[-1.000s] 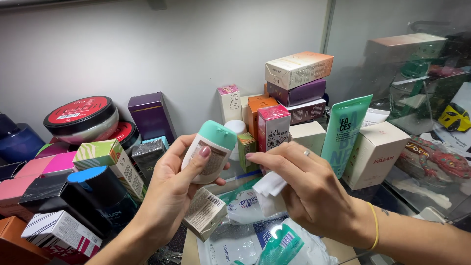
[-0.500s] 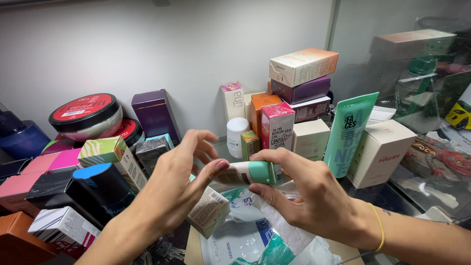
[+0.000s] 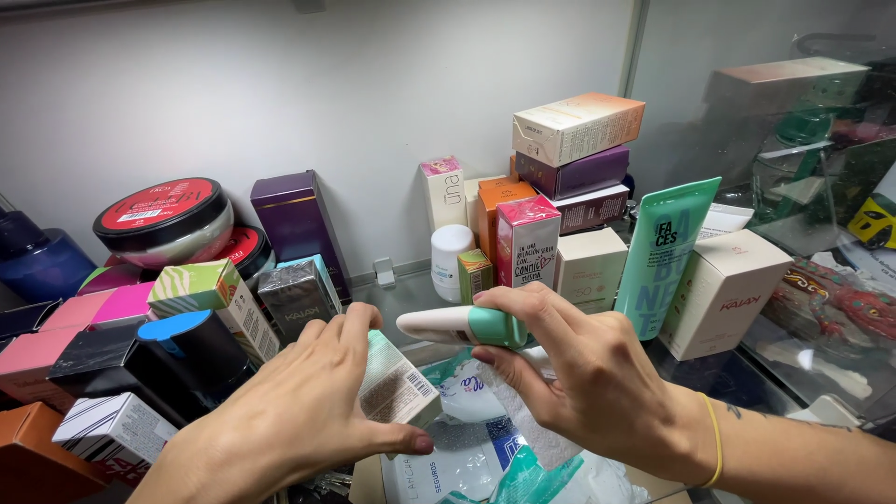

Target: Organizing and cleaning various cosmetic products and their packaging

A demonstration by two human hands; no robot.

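The right hand (image 3: 597, 383) grips a cream tube (image 3: 462, 326) by its green cap (image 3: 497, 328), fingers closed, tube held level. Left of the grip, the left hand (image 3: 299, 411) lies open across a small barcoded box (image 3: 397, 383), steadying it. Below lie plastic packets (image 3: 467, 448). Beyond, stacked boxes (image 3: 574, 154) crowd a glass shelf (image 3: 401, 285) against a white wall (image 3: 327, 84).

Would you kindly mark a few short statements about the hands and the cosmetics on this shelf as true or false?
1. The right hand holds a white bottle with a mint-green cap. True.
2. That bottle stands upright. False: it lies sideways.
3. The left hand rests on a small barcoded box. True.
4. The tall green tube lies flat. False: it stands upright.
5. The red-lidded jar sits on the right. False: on the left.
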